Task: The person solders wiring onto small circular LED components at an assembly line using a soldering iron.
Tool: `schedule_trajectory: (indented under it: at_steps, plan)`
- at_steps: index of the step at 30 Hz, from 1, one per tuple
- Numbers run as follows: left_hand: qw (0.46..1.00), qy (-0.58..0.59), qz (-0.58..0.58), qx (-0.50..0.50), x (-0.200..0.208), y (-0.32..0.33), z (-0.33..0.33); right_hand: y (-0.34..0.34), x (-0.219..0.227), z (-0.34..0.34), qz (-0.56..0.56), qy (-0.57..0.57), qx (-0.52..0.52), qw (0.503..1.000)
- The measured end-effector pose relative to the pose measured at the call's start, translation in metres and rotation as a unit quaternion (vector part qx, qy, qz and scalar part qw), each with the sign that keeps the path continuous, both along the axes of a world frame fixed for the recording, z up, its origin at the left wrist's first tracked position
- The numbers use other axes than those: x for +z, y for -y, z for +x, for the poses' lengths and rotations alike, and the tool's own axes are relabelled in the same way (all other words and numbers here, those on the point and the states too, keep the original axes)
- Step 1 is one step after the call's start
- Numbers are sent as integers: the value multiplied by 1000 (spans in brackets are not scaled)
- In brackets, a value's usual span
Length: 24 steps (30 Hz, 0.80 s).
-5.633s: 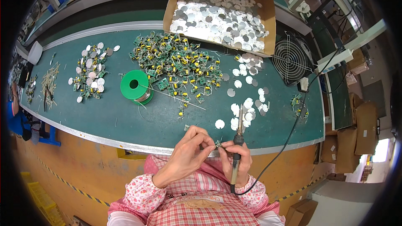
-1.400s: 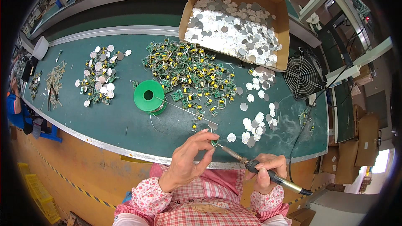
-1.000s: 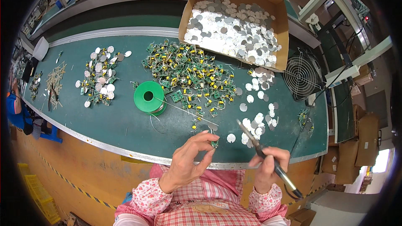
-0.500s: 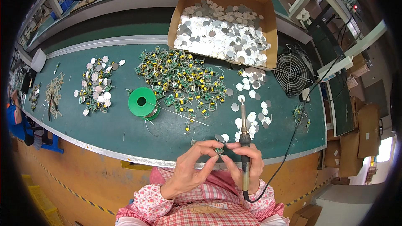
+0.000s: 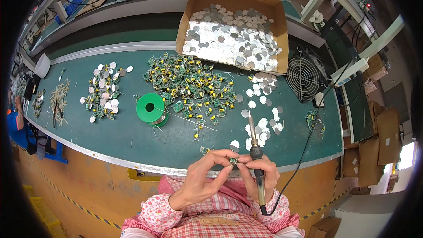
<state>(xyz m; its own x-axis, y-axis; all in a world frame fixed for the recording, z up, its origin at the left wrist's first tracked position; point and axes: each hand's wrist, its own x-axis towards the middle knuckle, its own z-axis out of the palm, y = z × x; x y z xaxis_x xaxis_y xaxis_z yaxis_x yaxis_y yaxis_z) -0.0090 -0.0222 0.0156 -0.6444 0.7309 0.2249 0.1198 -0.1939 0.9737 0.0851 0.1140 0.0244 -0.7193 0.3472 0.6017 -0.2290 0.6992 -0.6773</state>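
Above the bench's front edge, my left hand [image 5: 206, 174] pinches a small green circuit board [image 5: 233, 161] between thumb and fingertips. My right hand [image 5: 261, 175] has a soldering iron [image 5: 257, 153] held in the crook of its thumb and fingers, the tip pointing away from me. The right thumb and forefinger also meet at the circuit board's right side. Just beyond the fingers lie a white disc [image 5: 235, 144] and a grey one, partly hidden. Fine detail on the board is too small to tell.
A green solder spool [image 5: 150, 108] stands left of centre. Behind it is a heap of circuit boards [image 5: 189, 81]. A cardboard box [image 5: 184, 33] of metal discs sits at the back, beside a fan [image 5: 305, 77]. Boards with discs [image 5: 103, 90] lie left; the iron's cord [image 5: 304, 161] runs right.
The soldering iron has tilted slightly, its tip shifting left. My right fingertips have closed in on the circuit board. The whole view has shifted a little.
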Motion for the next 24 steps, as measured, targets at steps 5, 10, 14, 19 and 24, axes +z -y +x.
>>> schedule_trajectory:
  at_steps: [5,10,14,19,24]
  plan:
    - [992,113,49,-35,2,-2,0,5,-1,1,-171,24,-25,985]
    - [962,219,153,-62,-1,-8,4,8,-5,-4,-404,49,24,913]
    - [951,249,170,-65,0,-10,5,8,-9,1,-485,47,32,873]
    - [983,162,76,-35,-8,-7,4,3,-1,1,-607,13,69,791]
    - [972,219,32,-80,-15,1,2,-8,9,-1,-494,22,45,868]
